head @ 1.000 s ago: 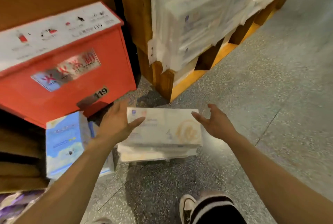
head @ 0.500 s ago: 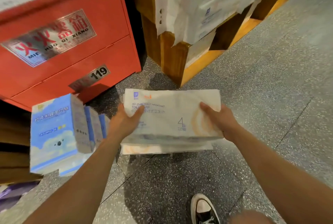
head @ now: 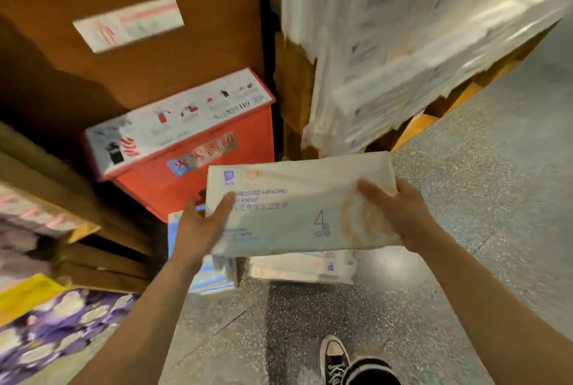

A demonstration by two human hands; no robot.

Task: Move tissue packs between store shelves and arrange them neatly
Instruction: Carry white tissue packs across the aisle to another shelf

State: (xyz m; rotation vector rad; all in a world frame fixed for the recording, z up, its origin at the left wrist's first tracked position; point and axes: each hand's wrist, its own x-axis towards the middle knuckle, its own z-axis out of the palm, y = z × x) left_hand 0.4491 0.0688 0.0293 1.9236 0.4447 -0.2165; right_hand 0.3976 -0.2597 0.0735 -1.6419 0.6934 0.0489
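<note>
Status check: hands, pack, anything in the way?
Gripping white tissue pack by its ends, left hand and right hand. Pack above floor stack. Ahead: red box left, wrapped pallet right.

The tissue pack (head: 297, 205) gripped between the left hand (head: 198, 229) and the right hand (head: 400, 217) is wrapped in thin plastic film, softly glossy and creased. Below the hands, the spare packs (head: 300, 270) wear the same pale, crinkled film. Beyond the left hand, the red box (head: 192, 180) looks like smooth painted metal, with a shiny silvery plate on its front. Above the right hand, the tall stack (head: 387, 59) is sheathed in clear, glossy wrap over a bare wooden base (head: 417, 126). The floor (head: 496, 198) right of the hands is speckled stone with a dull sheen. The brown panel (head: 139, 74) above the left hand is matt. Beneath the right forearm, the shoe (head: 333, 356) is black canvas with a white rubber toe.
</note>
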